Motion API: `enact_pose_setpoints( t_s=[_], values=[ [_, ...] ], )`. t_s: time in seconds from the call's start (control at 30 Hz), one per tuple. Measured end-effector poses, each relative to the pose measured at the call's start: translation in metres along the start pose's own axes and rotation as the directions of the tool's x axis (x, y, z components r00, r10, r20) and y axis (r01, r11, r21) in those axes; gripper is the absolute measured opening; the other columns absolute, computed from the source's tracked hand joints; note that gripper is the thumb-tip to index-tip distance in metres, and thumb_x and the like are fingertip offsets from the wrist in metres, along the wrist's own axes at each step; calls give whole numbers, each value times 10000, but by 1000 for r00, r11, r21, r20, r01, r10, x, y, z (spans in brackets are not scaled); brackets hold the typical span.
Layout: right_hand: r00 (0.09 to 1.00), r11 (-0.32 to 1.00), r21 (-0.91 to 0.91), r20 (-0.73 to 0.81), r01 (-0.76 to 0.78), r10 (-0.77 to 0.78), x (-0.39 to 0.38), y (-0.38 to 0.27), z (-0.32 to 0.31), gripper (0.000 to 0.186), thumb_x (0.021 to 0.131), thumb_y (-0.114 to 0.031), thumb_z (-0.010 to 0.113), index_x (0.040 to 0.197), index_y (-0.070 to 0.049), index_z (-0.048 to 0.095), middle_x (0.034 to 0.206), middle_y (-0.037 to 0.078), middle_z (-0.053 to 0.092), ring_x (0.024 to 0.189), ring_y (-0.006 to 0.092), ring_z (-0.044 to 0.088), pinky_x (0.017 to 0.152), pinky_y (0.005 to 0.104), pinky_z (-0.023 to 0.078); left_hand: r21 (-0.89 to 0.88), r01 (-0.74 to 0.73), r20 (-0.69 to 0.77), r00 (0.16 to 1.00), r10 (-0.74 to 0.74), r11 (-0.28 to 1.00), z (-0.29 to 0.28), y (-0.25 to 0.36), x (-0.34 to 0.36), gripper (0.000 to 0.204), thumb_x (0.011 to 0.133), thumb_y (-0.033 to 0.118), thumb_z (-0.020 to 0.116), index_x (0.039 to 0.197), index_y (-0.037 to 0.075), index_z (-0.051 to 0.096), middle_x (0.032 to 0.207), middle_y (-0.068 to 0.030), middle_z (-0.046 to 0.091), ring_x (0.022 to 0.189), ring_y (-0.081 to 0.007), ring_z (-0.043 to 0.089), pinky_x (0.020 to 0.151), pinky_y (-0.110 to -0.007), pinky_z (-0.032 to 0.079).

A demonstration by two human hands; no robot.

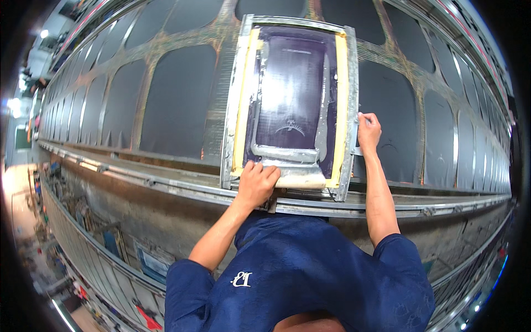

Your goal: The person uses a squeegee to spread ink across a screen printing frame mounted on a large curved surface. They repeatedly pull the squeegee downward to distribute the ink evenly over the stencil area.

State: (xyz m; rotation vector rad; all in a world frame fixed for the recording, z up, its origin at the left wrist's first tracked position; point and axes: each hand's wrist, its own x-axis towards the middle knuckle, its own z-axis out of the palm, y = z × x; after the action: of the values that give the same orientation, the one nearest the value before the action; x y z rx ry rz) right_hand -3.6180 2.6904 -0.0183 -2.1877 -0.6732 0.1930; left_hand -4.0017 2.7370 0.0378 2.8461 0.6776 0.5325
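A screen printing frame (352, 83) with metal sides lies on the long table in front of me. Yellow tape (342, 105) runs down both its inner edges. Its dark purple mesh (293, 83) carries a small pale arc-shaped design, with grey ink smeared around the border. At the near end of the mesh rests a squeegee (301, 180) with a pale bar. My left hand (258, 181) is closed on the squeegee's left end. On the frame's right side, my right hand (369, 131) is curled with the fingers at a metal side bracket (355, 135); its grip is partly hidden.
Dark fabric panels (180, 105) lie in rows along the table on both sides of the frame. A metal rail (387, 206) borders the table's near edge, right before my body. Behind me to the left stand metal railings (105, 265) and a red item (146, 316).
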Motion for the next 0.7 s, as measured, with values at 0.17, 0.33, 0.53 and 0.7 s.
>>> enact_pose_setpoints(
  t_s=[0.17, 0.33, 0.53, 0.7],
  values=[
    [989, 989, -57, 44, -138, 140, -1, -1, -1, 256, 916, -328, 712, 959, -77, 692, 813, 158, 706, 804, 296, 706, 774, 411, 523, 42, -12, -19, 1000, 12, 999, 15, -9, 4, 279, 768, 112, 656, 1043, 105, 703, 1051, 11, 712, 776, -194, 557, 724, -373, 399],
    [992, 991, 52, 13, -124, 123, -32, -10, -17, 345, 963, -261, 671, 1258, -83, 660, 975, 150, 690, 909, 293, 666, 865, 409, 517, 76, -92, -44, 994, 95, 993, 46, -91, 106, 400, 689, 14, 678, 1069, 134, 701, 1065, 10, 735, 805, -218, 577, 738, -393, 399],
    [993, 953, -301, -99, 31, -64, -167, 31, -78, 359, 989, -148, 632, 1321, -13, 618, 1223, 162, 644, 1143, 332, 599, 1012, 433, 458, 110, -92, -142, 984, 108, 990, 89, -199, 284, 212, 743, 52, 692, 929, 139, 744, 905, -46, 737, 812, -283, 629, 778, -438, 450],
    [987, 937, -350, -157, -15, -43, -233, 63, -76, 338, 1003, -189, 611, 1291, -13, 634, 1239, 179, 650, 1151, 367, 598, 1035, 458, 441, 55, -146, 61, 988, 143, 988, 73, -240, 377, 271, 741, 314, 845, 927, 128, 781, 767, -119, 723, 755, -340, 703, 718, -474, 539]
  ],
)
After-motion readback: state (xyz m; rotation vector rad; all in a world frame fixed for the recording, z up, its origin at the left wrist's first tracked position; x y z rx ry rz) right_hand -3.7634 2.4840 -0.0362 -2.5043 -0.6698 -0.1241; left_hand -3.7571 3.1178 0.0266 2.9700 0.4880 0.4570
